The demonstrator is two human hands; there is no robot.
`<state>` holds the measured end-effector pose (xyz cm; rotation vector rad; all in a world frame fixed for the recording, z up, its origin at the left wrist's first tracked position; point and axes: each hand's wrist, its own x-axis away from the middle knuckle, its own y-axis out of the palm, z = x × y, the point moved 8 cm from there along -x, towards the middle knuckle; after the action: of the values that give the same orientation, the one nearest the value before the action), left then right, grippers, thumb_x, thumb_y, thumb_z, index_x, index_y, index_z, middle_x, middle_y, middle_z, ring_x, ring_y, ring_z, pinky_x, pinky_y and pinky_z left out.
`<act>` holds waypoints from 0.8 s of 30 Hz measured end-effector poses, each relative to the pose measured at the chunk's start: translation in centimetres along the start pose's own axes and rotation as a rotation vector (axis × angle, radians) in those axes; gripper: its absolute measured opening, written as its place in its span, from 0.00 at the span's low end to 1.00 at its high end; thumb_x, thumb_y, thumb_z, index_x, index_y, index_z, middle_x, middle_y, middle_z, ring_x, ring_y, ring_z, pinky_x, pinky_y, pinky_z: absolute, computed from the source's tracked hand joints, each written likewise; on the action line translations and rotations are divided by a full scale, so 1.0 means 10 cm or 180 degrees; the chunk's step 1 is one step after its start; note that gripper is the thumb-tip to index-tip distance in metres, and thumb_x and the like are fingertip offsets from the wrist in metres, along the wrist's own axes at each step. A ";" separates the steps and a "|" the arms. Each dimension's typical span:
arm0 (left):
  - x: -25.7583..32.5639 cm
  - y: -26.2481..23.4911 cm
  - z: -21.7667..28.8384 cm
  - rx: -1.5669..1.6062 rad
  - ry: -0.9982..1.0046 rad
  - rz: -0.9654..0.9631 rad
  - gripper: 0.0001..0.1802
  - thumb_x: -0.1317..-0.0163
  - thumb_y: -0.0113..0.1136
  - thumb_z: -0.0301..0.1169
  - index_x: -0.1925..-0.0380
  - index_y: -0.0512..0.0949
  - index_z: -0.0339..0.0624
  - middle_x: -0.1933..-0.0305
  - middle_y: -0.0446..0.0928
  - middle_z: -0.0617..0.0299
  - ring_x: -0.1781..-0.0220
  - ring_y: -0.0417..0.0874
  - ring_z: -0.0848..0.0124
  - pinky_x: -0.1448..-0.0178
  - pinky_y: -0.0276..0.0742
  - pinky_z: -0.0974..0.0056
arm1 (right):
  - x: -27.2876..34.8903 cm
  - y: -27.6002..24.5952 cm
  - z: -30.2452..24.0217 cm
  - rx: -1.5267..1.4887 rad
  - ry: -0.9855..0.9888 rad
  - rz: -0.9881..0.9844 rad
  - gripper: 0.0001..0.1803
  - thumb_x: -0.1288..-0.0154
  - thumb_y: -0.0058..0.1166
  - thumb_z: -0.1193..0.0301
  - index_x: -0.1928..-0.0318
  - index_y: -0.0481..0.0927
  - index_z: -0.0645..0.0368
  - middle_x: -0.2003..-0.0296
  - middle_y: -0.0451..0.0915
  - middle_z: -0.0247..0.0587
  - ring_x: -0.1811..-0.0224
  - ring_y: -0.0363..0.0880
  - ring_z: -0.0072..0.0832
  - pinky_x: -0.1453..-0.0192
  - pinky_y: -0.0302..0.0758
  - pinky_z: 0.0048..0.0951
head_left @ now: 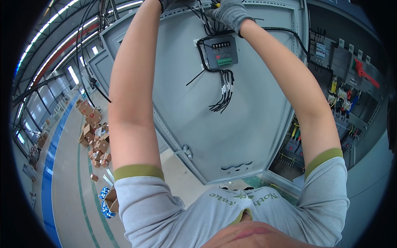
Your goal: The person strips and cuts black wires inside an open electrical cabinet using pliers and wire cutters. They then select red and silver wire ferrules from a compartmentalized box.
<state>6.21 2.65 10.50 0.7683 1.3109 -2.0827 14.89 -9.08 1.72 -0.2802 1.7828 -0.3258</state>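
Both my arms reach up to the top of a grey cabinet door (182,103). My right hand (231,15), in a grey knit glove, is closed beside a bundle of black wires (209,25) at the upper middle. A small yellow piece (216,5) shows at its fingers; its kind is cut off by the edge. Of my left hand (168,4), also gloved, only a part shows at the top edge, and its fingers are hidden. Below the right hand sits a dark grey meter module (222,51) with a green terminal block, and labelled black wires (225,89) hang from it.
To the right an open cabinet holds breakers (320,50), a red handle (364,73) and coloured wiring. A black cable (285,29) runs from the door into it. On the left, cardboard boxes (99,144) lie on the floor and loose black cables (92,80) hang down.
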 end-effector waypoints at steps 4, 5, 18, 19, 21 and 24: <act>0.07 -0.06 0.03 -0.0119 0.0047 0.0130 0.09 0.35 0.59 0.29 0.64 0.81 0.33 0.70 0.83 0.56 0.72 0.84 0.69 0.66 0.82 0.65 | 0.21 0.03 -0.05 -0.0186 0.0061 0.0085 0.18 0.44 0.63 0.58 0.58 0.81 0.56 0.67 0.83 0.52 0.62 0.82 0.47 0.55 0.78 0.43; 0.09 -0.03 0.03 0.0102 -0.0078 0.0074 0.09 0.35 0.58 0.29 0.64 0.81 0.33 0.70 0.83 0.56 0.72 0.84 0.68 0.66 0.82 0.64 | 0.24 0.09 -0.02 -0.0065 0.0088 -0.0010 0.18 0.43 0.63 0.61 0.55 0.80 0.56 0.66 0.83 0.51 0.63 0.83 0.43 0.55 0.80 0.40; 0.03 -0.11 0.04 -0.0434 0.0182 -0.0014 0.13 0.33 0.57 0.35 0.63 0.82 0.36 0.70 0.83 0.60 0.69 0.81 0.72 0.63 0.77 0.65 | 0.07 0.01 -0.22 -0.0468 0.0098 0.0673 0.20 0.46 0.62 0.54 0.60 0.80 0.56 0.69 0.83 0.53 0.61 0.82 0.51 0.56 0.77 0.45; 0.01 -0.13 0.03 -0.0638 0.0298 -0.0019 0.13 0.33 0.57 0.36 0.62 0.82 0.36 0.70 0.83 0.61 0.69 0.81 0.72 0.63 0.77 0.65 | 0.05 0.02 -0.24 -0.0347 0.0178 0.0602 0.22 0.46 0.63 0.55 0.58 0.79 0.56 0.68 0.83 0.53 0.61 0.82 0.50 0.56 0.78 0.45; 0.08 -0.10 0.10 -0.0751 0.0208 0.0103 0.13 0.33 0.57 0.36 0.62 0.82 0.36 0.69 0.83 0.61 0.68 0.80 0.73 0.62 0.76 0.65 | 0.05 -0.02 -0.20 -0.0550 0.0101 0.0552 0.22 0.46 0.64 0.55 0.57 0.78 0.56 0.67 0.83 0.53 0.61 0.82 0.50 0.55 0.78 0.46; 0.06 -0.09 0.04 -0.0619 0.0277 0.0138 0.14 0.33 0.56 0.36 0.61 0.82 0.36 0.69 0.82 0.62 0.67 0.79 0.73 0.61 0.76 0.65 | 0.06 0.00 -0.23 -0.0567 0.0031 0.0646 0.23 0.47 0.65 0.57 0.55 0.78 0.57 0.66 0.83 0.54 0.61 0.82 0.50 0.55 0.78 0.46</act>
<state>5.12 2.56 10.79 0.8014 1.5047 -1.8732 12.52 -9.20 1.65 -0.2211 1.8351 -0.0237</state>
